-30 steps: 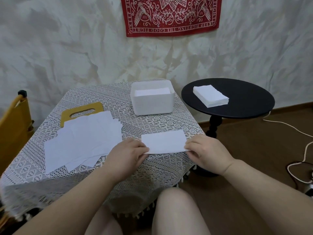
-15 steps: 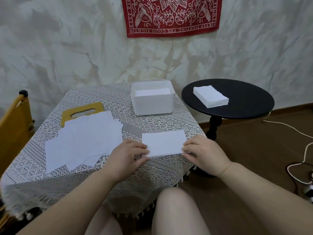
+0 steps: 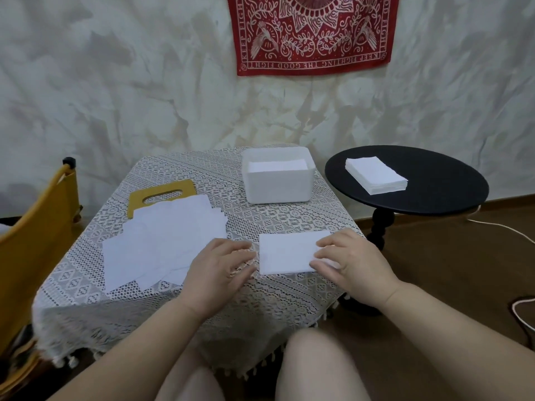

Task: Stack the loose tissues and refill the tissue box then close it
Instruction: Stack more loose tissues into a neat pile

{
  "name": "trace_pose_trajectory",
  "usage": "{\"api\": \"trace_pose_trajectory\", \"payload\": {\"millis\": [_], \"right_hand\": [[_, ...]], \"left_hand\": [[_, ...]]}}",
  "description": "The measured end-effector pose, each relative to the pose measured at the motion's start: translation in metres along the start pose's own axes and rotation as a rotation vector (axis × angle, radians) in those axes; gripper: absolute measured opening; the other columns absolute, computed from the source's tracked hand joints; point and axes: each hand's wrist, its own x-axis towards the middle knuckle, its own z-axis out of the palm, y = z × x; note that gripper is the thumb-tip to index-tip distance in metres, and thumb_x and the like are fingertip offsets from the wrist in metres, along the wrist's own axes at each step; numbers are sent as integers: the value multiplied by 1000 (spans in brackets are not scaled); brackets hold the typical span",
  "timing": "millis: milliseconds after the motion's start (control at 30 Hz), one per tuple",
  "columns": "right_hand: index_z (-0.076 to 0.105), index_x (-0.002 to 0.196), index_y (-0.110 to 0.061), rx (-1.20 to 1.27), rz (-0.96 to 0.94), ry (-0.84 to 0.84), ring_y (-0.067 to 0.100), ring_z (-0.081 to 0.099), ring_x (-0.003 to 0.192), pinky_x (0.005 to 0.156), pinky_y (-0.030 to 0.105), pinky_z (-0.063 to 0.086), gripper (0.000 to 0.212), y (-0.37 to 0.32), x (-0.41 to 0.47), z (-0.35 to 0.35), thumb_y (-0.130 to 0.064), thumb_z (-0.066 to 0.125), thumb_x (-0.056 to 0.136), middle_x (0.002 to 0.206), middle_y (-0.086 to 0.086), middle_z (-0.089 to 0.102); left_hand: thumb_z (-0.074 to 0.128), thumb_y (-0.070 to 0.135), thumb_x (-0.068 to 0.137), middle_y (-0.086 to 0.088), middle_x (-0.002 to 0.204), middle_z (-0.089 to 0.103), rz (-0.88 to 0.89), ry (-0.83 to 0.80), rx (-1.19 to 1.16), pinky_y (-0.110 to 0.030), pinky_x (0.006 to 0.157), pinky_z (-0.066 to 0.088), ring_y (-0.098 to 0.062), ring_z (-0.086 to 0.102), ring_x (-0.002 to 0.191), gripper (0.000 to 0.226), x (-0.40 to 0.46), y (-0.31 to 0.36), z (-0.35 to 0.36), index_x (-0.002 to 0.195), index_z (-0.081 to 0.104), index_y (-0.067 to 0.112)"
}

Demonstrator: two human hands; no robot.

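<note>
Tissues are the whole business in the head view, the only one there is. A small stack (image 3: pixel 286 253) lies near the front edge of the table (image 3: pixel 185 302), squared up between the two hands. The right hand (image 3: pixel 350 261) rests on the stack's right end, fingers spread and fairly straight, pressing it down rather than pinching it. The left hand (image 3: pixel 220 264) lies just beside the stack's left edge, fingers extended on the lace cloth, with the fingertips at or very near that edge; I cannot tell whether they touch it.

To the left, loose tissues (image 3: pixel 165 241) are fanned out untidily, partly covering the yellow lid (image 3: pixel 162 193). The box (image 3: pixel 278 179) stands open at the back of the table, with white tissues already showing inside. Another neat pile (image 3: pixel 376 175) sits on the black side table (image 3: pixel 434 192).

By my reading, the work is early to midway: one small stack is formed, most loose tissues remain to be gathered, the box is only partly filled, and the lid is off.
</note>
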Motion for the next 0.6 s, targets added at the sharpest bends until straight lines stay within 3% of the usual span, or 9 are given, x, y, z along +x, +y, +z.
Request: {"api": "trace_pose_trajectory", "payload": {"millis": [167, 300, 433, 600], "right_hand": [[73, 82, -15, 76, -104, -38, 21, 64, 80, 69, 27, 50, 33, -61, 52, 25, -38, 49, 86, 84, -2, 70], [64, 117, -15, 165, -39, -189, 20, 55, 112, 93, 31, 41, 30, -106, 91, 57, -32, 53, 94, 119, 1, 63], [51, 132, -21, 228, 8, -294, 16, 44, 125, 103, 31, 35, 37, -140, 122, 85, -33, 47, 97, 134, -4, 52], [45, 136, -22, 176, 70, -421, 20, 40, 126, 102, 38, 37, 41, -150, 126, 117, -33, 43, 97, 136, -2, 50]], "left_hand": [[69, 21, 84, 5, 114, 66, -358, 88, 115, -36, 95, 45, -21, 54, 109, 20, -17, -52, -41, 104, 72, 22], [64, 33, 86, 6, 130, 57, -634, 1, 138, -35, 99, 39, -17, 47, 122, 32, -41, -88, -75, 117, 67, 23], [67, 46, 81, 6, 135, 53, -703, -147, 106, -33, 96, 42, -16, 50, 120, 49, -67, -108, -91, 125, 60, 23], [72, 42, 78, 10, 128, 60, -690, -135, 5, -24, 91, 43, -10, 57, 108, 45, -75, -122, -100, 118, 65, 23]]}}
